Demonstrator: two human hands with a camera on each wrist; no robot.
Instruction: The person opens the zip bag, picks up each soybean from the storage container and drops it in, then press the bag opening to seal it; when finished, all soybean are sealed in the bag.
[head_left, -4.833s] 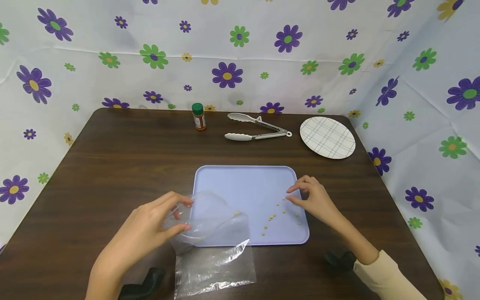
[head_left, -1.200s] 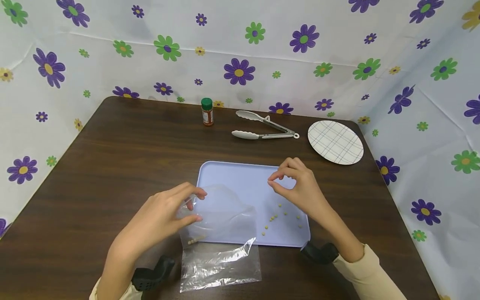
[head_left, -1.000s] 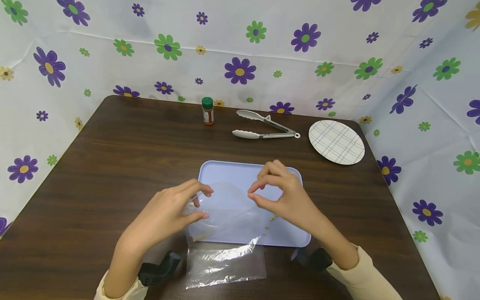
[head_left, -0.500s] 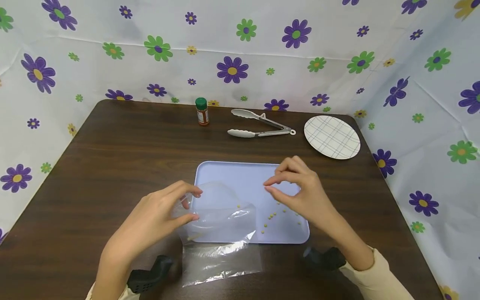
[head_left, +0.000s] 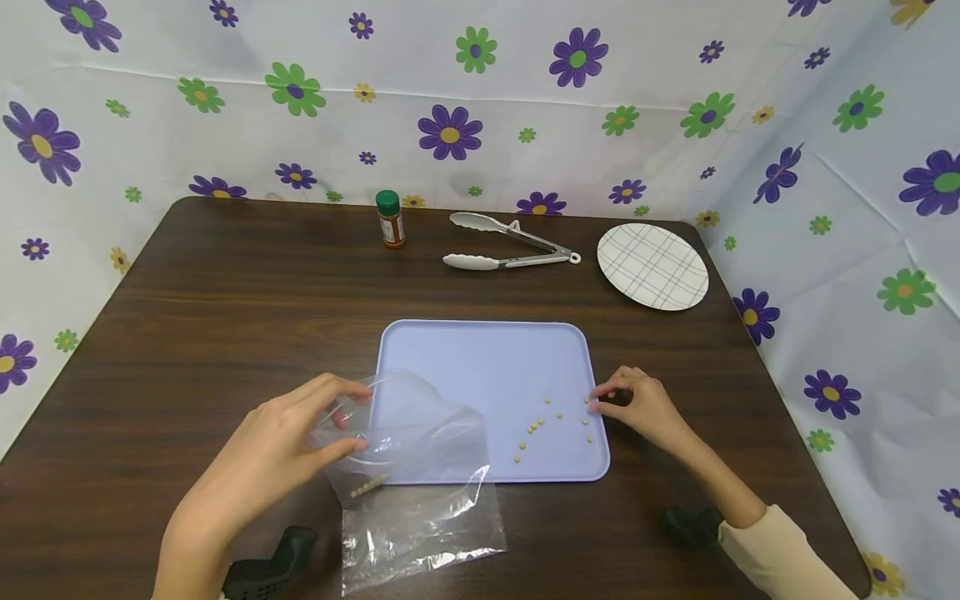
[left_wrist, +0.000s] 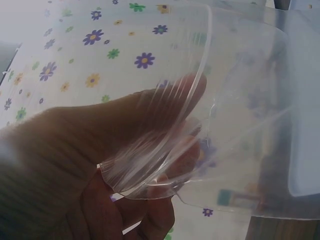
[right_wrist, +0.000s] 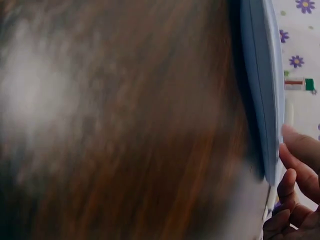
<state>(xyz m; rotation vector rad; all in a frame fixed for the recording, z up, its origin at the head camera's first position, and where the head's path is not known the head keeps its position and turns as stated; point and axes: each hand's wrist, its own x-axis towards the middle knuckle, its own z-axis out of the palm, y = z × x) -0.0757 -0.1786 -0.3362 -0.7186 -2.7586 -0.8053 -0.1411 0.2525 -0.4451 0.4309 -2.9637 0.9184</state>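
Note:
My left hand (head_left: 281, 446) grips the mouth of a clear plastic bag (head_left: 420, 533), its curled fingers and thumb spreading the opening in the left wrist view. The bag overlaps the left front of a pale lilac tray (head_left: 472, 354). A short row of small yellow balls (head_left: 367, 487) shows inside the bag. Several more small yellow balls (head_left: 535, 427) lie scattered on the tray's right half. At the tray's right edge is my right hand (head_left: 641, 408), thumb and forefinger slightly parted around one ball (head_left: 587, 400).
Behind the tray, a green-capped spice jar (head_left: 390, 219) stands on the dark wooden table (head_left: 247, 317). Spread tongs (head_left: 517, 242) lie beside it, then a white checked plate (head_left: 652, 267). A flowered cloth (head_left: 450, 83) hangs behind and to the right.
My right hand's pinched fingers came over the bag, then a yellow ball showed at its mouth. Now that hand is back at the tray's right edge, fingers parted. My left hand keeps the bag.

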